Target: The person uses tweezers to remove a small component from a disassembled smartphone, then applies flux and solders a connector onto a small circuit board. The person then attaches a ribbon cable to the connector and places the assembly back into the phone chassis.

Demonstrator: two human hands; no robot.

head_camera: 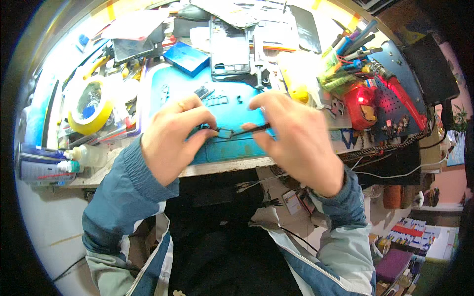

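My left hand [174,129] pinches a small, thin frame-shaped part [225,133] between thumb and forefinger, just above the front of a blue work mat [233,150]. From the other side, my right hand [301,135] grips a slim dark tool [255,128], likely tweezers. Its tip meets or nearly meets the part's right end; motion blur hides the exact contact. Beyond the fingers, another thin rectangular frame piece [217,100] lies on the mat. A tiny dark piece [239,98] is to its right.
A blue box [187,58] and an opened phone housing [230,50] occupy the mat's back. Yellow tape [89,105] and small bottles [89,155] stand left. At right are bundled hand tools [348,51], a red-handled soldering iron [407,101] and cables [385,148].
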